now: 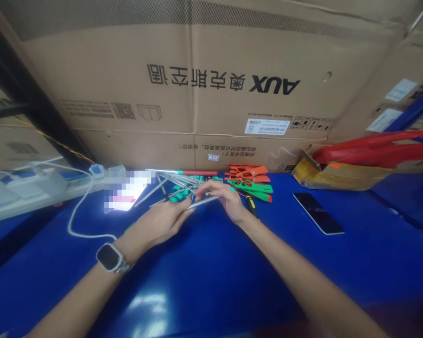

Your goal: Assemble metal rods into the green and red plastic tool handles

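My left hand (162, 220), with a watch on its wrist, is closed on one end of a slim silver metal rod (206, 202). The curled fingers of my right hand (229, 199) close round the rod's other end, and its fingertips are partly hidden. Just beyond both hands lies a loose pile of silver metal rods (174, 179) with small green pieces (179, 193) among them. Orange plastic handle parts (248, 173) and green ones (254, 188) are stacked right of the pile. A black and yellow screwdriver handle (251, 204) shows beside my right hand.
On the blue table (211, 281), a phone (317, 213) lies at right and a lit screen (136, 190) at left. A white power strip (70, 192) trails a cable. A yellow-taped box (341, 176) holds red parts (373, 146). Cardboard (211, 42) stands behind.
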Available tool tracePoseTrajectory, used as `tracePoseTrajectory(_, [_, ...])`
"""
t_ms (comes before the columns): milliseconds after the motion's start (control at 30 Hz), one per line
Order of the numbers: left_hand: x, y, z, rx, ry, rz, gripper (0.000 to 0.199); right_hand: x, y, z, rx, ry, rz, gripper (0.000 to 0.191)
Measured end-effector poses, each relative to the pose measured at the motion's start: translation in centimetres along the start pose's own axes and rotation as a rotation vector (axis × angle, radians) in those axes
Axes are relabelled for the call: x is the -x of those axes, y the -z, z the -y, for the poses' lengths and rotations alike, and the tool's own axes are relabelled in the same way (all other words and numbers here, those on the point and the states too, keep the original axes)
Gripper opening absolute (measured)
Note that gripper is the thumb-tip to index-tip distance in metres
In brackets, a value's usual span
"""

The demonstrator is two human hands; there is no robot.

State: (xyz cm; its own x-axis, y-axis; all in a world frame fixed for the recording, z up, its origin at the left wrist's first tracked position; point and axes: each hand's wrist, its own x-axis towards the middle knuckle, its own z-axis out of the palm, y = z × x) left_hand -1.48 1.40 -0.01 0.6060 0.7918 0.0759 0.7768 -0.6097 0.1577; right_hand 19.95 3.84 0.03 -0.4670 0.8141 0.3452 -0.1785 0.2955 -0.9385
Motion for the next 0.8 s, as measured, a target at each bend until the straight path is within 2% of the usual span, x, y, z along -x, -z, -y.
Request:
tracePoseTrajectory(133, [0.0,0.0,0.3,-0.033,0.023,-0.007,0.032,0.1,-0.1,-0.3,0.062,-0.02,-0.14,0.025])
tracePoseTrajectory(267, [0.0,0.0,0.5,-0.096,0.054,-0.018,0.031,0.5,0.2,-0.4,0.056,-0.081,-0.308,0.043])
tracePoseTrajectory(333, [0.0,0.1,0.4,-0.13,0.058,-0.016,0.033,0.7,0.8,-0.1,0.169,-0.055,-0.387,0.049])
tracePoseTrajectory(400, [0.1,0.1,0.3,-0.149,0.058,-0.009,0.034,1.0,1.5,0.6,0.436,-0.038,-0.455,0.053])
tracePoseTrajectory(500, [0.1,0.3,-0.1,-0.162,0.053,0.006,0.034,1.2,2.2,1.6,0.904,-0.184,-0.404,0.059])
tracePoseTrajectory(600, [0.1,0.3,-0.2,-0.182,0.047,0.013,0.033,1.3,2.2,2.3,1.115,-0.29,-0.303,0.057])
tracePoseTrajectory(667, [0.1,0.2,-0.1,-0.178,0.042,0.016,0.033,1.4,2.0,2.3,1.134,-0.236,-0.274,0.054])
tracePoseTrajectory(800, [0.1,0.2,0.2,-0.111,0.018,0.011,0.032,1.4,1.9,1.8,1.034,0.024,-0.224,0.046])
